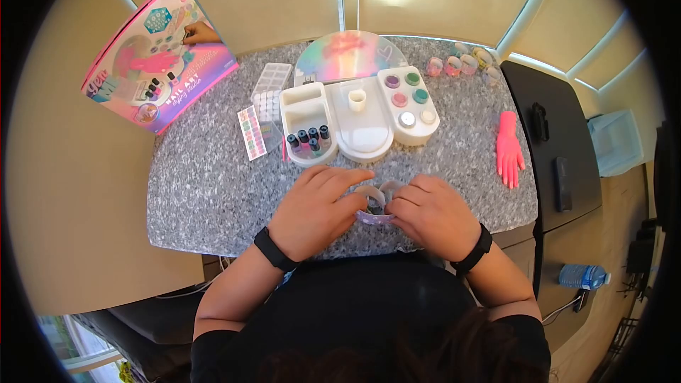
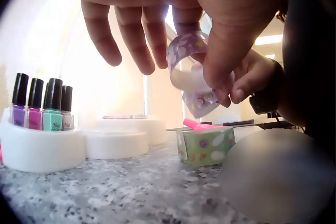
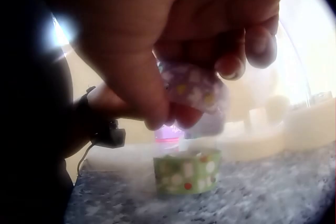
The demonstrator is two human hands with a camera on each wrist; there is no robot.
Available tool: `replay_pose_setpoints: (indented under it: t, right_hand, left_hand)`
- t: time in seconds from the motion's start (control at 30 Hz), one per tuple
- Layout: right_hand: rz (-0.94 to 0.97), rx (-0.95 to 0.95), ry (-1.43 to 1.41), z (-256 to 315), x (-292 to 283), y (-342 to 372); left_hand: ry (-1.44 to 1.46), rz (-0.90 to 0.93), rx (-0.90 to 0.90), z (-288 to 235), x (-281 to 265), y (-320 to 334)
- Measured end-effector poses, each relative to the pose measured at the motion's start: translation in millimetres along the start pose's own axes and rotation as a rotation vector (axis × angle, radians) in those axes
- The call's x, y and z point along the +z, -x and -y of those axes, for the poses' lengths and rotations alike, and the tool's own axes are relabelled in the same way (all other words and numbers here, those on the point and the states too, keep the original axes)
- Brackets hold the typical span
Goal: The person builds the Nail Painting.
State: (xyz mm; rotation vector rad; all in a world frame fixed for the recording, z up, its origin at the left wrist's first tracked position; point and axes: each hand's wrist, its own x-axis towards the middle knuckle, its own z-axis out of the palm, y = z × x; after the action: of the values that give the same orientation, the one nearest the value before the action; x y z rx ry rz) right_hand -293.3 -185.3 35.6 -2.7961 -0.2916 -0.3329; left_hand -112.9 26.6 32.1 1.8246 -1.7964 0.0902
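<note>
Both hands hold a curled purple patterned strip [image 1: 376,219] near the front edge of the table. My left hand [image 1: 316,209] pinches one side between thumb and index finger, its other fingers extended. From the other side my right hand [image 1: 436,216] pinches the strip with thumb and fingertips. The left wrist view shows the purple strip [image 2: 185,47] bent into a loop, its pale inner side showing. Below the hands, a green patterned roll [image 2: 207,146] stands on the speckled tabletop [image 2: 115,187]; it is mostly hidden in the head view.
Ahead stands a white nail-art station [image 1: 365,145] with nail polish bottles [image 1: 313,143] and glitter pots [image 1: 399,99]. A pink practice hand [image 1: 508,152] lies at the right, and several patterned rolls [image 1: 454,65] are behind it. A sticker sheet [image 1: 251,132] and large box [image 1: 159,57] are left.
</note>
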Motion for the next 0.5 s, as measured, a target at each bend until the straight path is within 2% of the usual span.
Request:
replay_pose_setpoints:
  t: [0.17, 0.5]
  right_hand:
    - [-0.069, 0.02, 0.026, -1, 5, 5]
    - [0.023, 0.169, 0.005, 5, 3, 17]
  left_hand:
    - [0.007, 0.039, -0.051, 2, -5, 6]
    - [-0.046, 0.098, -0.126, 7, -4, 28]
